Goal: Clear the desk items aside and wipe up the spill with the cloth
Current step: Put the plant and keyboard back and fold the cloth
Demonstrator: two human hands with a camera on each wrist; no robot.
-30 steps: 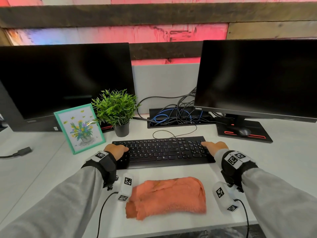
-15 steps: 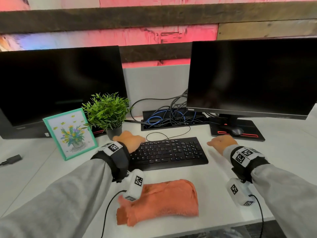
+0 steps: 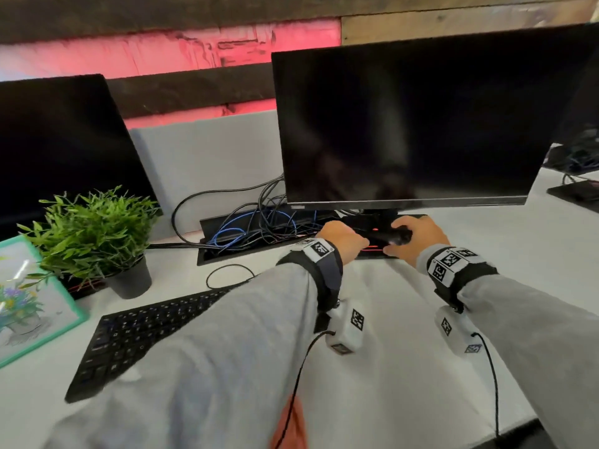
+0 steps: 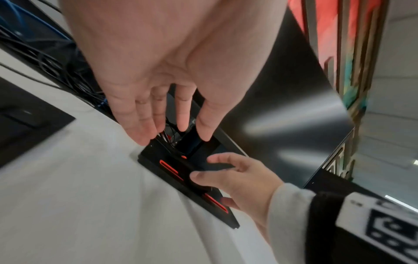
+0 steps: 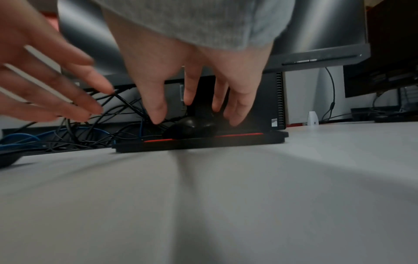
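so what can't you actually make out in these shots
- Spill: not seen in any view; the sleeves cover much of the desk in the head view.
- Cloth: only an orange sliver shows under the left sleeve, cut by the bottom edge.
- Mouse: right hand reaches over it; motion blur hides whether the fingers touch it.
- Keyboard: right half hidden by the left arm.
- Left hand: fingers hidden from the head view.

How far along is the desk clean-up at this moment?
Done: keyboard lies angled off to the left. In hand: right hand straddles the mouse on the monitor stand, left hand open beside it. Left: wiping; no hand holds the orange cloth.
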